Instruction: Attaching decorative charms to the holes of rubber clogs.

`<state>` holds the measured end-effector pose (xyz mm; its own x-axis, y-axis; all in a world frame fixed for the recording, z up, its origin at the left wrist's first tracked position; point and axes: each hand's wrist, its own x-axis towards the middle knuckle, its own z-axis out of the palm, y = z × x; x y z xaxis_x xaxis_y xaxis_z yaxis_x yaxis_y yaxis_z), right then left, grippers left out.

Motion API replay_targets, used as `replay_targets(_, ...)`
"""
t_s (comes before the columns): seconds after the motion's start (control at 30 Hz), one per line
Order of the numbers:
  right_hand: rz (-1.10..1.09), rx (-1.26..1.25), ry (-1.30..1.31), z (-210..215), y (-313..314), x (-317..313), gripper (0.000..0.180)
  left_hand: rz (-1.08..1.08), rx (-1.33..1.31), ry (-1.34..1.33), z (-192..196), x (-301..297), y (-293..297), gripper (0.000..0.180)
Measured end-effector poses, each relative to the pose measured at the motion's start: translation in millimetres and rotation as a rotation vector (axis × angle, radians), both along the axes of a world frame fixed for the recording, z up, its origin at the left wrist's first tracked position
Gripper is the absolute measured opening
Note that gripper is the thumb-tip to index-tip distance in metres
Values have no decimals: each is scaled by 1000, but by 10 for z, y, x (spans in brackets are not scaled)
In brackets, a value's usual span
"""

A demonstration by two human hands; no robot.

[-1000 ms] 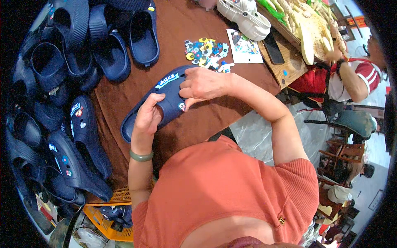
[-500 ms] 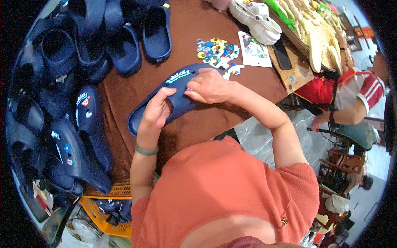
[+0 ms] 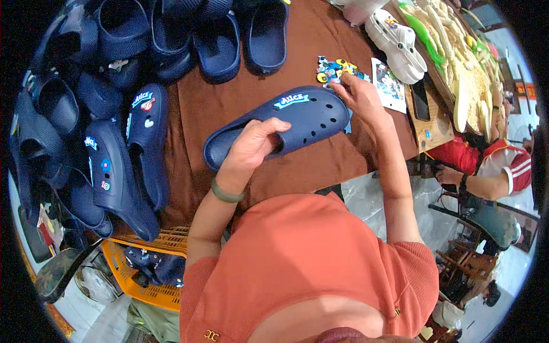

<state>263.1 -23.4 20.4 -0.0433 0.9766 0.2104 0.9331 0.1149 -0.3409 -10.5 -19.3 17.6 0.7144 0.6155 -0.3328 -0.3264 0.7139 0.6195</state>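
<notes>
My left hand [image 3: 257, 143] grips a navy clog [image 3: 309, 123] by the rim of its foot opening, thumb on top. The clog lies tilted across the brown cloth [image 3: 274, 180], toe to the right. A blue-and-white lettered charm [image 3: 291, 100] is fixed on its upper, above several bare holes. Just past the toe, my right hand [image 3: 363, 100] bends its fingers and thumb in a pinch at the near edge of a pile of colourful shoe charms [image 3: 330, 70]. What lies between the fingertips is too small to make out.
Many navy clogs and slides crowd the left, including a decorated pair [image 3: 114, 166]. A white clog [image 3: 396, 46], a printed packet [image 3: 389, 86] and a phone [image 3: 421, 102] stand at the back right. An orange crate [image 3: 151, 297] is below left. Another person [image 3: 486, 177] sits at right.
My right hand has left the clog's toe and moved right to the charm pile. My left hand still holds the clog. The whole view has shifted, moving the tabletop things rightward and up.
</notes>
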Motion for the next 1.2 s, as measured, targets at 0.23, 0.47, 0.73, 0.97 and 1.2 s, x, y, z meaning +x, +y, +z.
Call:
replay_targets(0.23,-1,-192,99,-20,-66,260,20,58,-81,-88,-25,-47,-37,33)
replay_targets(0.47,167,78,59,344,-106,-152,27,42,-59,-79,-110,-27,-40,34)
replay_targets(0.73,624,-270,183,190,281,-522,49,62,-6,-96,-80,-13,-75,40)
replay_targets(0.97,578,-237,165,95,291,-560,41,70,-50,-37,-277,-19,14,38)
replay_targets(1.2,396,-273,-9,-46,360,-664,37,52,-80,30,-212,8,78,26)
